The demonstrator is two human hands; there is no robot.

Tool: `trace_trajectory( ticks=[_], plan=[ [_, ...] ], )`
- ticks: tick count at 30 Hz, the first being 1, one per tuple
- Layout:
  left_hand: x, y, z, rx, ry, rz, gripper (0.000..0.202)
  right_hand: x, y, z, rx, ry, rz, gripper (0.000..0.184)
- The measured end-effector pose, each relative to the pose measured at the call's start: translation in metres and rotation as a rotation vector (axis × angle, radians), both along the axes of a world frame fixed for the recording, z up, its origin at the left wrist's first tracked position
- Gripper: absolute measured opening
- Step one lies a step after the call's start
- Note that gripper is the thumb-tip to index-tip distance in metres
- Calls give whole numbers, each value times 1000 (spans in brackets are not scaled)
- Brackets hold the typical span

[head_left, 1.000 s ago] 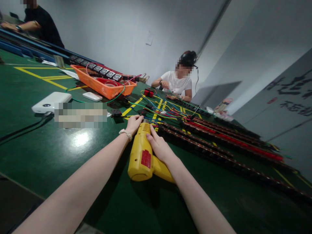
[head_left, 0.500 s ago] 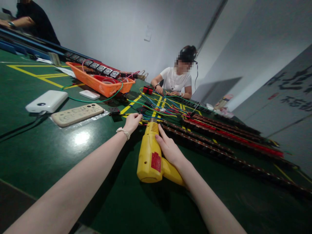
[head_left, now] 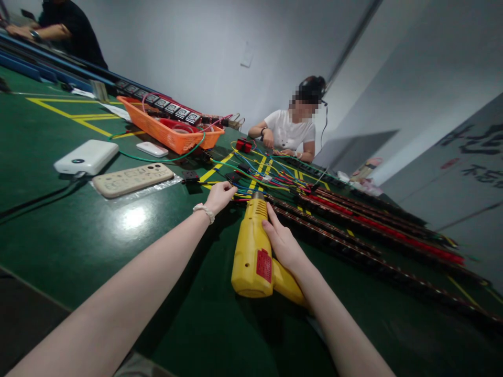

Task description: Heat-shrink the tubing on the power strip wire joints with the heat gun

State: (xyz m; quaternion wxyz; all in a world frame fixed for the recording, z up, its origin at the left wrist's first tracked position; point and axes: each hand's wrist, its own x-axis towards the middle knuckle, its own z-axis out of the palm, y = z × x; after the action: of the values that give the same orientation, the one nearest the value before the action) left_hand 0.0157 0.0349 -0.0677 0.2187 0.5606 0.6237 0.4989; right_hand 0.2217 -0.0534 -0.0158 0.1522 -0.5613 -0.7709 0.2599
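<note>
A yellow heat gun (head_left: 253,246) with a red label lies on its side across the middle of the view, its metal nozzle pointing away from me. My right hand (head_left: 285,238) is closed on its right side, fingers along the body near the vents. Just left of the nozzle, my left hand (head_left: 220,198) is pinched on thin coloured wires (head_left: 240,196). The exact wire ends between its fingertips are too small to make out. Past the nozzle spreads a tangle of red, blue, green and yellow wires (head_left: 271,179).
Long dark strips (head_left: 353,248) with coppery lines run to the right. On the left lie a phone (head_left: 133,180), a white power bank (head_left: 86,157) and a white flat case (head_left: 152,150). Behind them stands an orange basket (head_left: 168,133). A co-worker (head_left: 288,128) sits across the green table (head_left: 157,251).
The whole scene has shifted slightly right and down as my head turned. Both hands keep their grip, and the heat gun stays at nearly the same place relative to the wires.
</note>
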Motion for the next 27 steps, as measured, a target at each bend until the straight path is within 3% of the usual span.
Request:
trace_trajectory(
  ticks=[8, 15, 27],
  plan=[
    [2, -1, -1, 88, 2, 25, 31, -19, 4, -2, -16, -17, 44, 81],
    [0, -3, 4, 38, -11, 15, 30, -37, 8, -8, -9, 2, 117, 77],
    [0, -3, 5, 39, -80, 4, 29, -32, 3, -4, -35, 8, 92, 77]
  ],
)
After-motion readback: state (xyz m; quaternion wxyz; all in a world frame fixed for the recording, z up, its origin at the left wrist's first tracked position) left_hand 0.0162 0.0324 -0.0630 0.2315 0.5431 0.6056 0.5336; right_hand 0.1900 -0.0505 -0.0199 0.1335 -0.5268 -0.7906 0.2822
